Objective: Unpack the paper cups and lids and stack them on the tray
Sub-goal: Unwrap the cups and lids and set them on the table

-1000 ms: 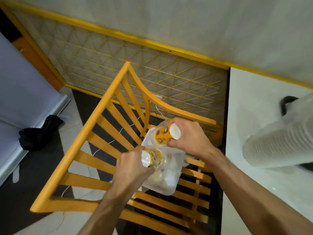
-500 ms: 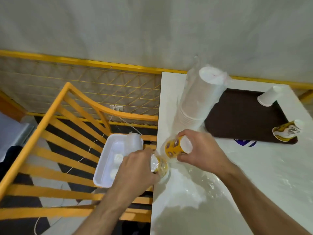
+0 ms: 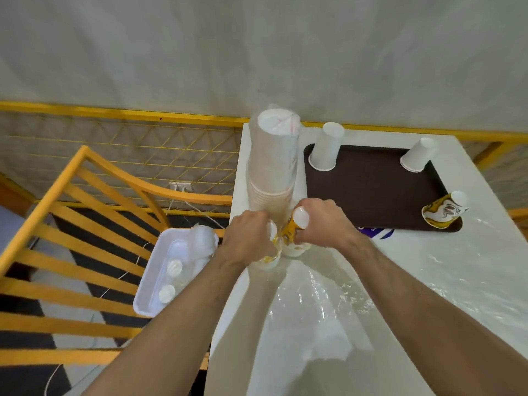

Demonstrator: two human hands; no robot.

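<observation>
While both hands grip yellow cups | right hand [image 3: 325, 224]: cup [image 3: 297, 224] base-up, tilted; left hand [image 3: 248, 238]: cup [image 3: 270, 257] seemingly likewise

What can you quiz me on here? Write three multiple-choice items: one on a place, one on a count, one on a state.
1. Where does the tall stack of white cups stand?
A. on the chair
B. on the table, left of the tray
C. on the floor

2. How many cups stand on the tray?
A. one
B. six
C. three

3. What is the right hand doing?
A. gripping a yellow cup
B. lying flat on the tray
C. hanging free

Key:
1 B, the stack rises from the white tabletop beside the tray's left edge.
2 C, two white ones and one yellow one sit near its corners.
3 A, its fingers curl round the cup.
</observation>
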